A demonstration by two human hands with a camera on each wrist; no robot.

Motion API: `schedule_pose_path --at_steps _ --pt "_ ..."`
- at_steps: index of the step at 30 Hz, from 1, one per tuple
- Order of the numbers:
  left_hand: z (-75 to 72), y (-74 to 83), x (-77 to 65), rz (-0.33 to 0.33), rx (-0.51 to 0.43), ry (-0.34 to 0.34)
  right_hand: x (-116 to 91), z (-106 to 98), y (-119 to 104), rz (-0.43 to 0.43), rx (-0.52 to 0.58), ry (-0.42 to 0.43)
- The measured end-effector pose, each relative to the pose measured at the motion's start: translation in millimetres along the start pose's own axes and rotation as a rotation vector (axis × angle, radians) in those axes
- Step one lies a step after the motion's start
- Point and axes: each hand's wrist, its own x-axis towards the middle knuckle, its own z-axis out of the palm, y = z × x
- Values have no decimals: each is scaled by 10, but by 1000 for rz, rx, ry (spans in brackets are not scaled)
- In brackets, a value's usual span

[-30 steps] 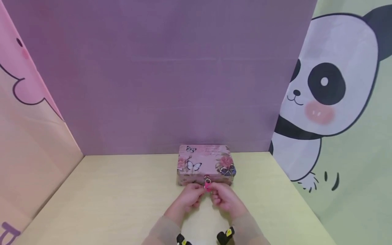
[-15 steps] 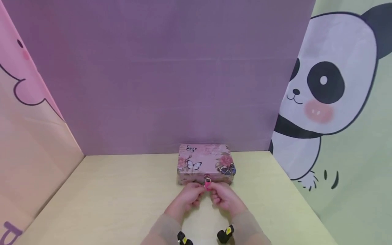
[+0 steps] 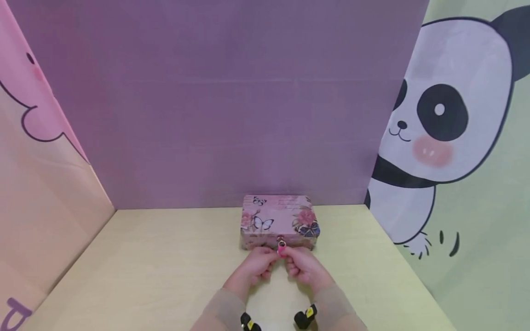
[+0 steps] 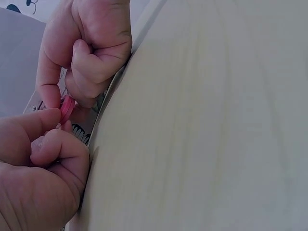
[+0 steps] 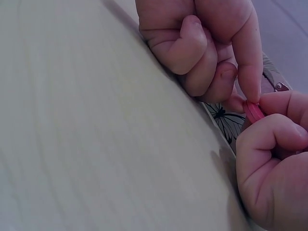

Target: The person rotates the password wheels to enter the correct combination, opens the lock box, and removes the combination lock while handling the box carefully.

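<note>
A pink padlock (image 3: 282, 250) with a metal shackle sits at the front clasp of a pink metal box (image 3: 275, 214) decorated with butterflies and flowers. The box lid is down. My left hand (image 3: 257, 265) pinches the padlock from the left with thumb and forefinger. From the right, my right hand (image 3: 303, 265) pinches it as well, its other fingers curled under. In the left wrist view the padlock's pink body (image 4: 67, 109) shows between both hands' fingertips. The right wrist view shows its pink edge (image 5: 253, 111) there too, mostly covered by fingers.
The box stands at the back of a pale wood table (image 3: 174, 257), close to a purple back panel (image 3: 232, 105). A side panel with a panda print (image 3: 455, 115) rises on the right, and a pink and peach panel (image 3: 45, 184) on the left.
The hands and padlock stay almost where they were, with both grips kept. The view shifts very slightly; the box has not visibly moved on the table.
</note>
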Motion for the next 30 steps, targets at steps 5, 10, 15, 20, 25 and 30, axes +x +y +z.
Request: schedule_pose_path --at_steps 5,10,15,20,25,30 --pt "-2 -5 1 -3 -5 -2 -12 0 4 -9 -28 -7" --pt "-7 -7 -1 -5 -10 -6 -17 3 3 -10 -47 2" --pt "-10 -3 -4 -6 -11 -7 -15 9 2 -8 -54 9" --pt "-10 9 -12 -6 -6 -4 -24 17 -2 -6 -59 7" --pt "-11 -2 -8 -3 -15 -15 -31 18 -2 -9 -65 11" --pt "-14 -4 -6 -1 -19 -18 -39 30 -6 -9 -68 18"
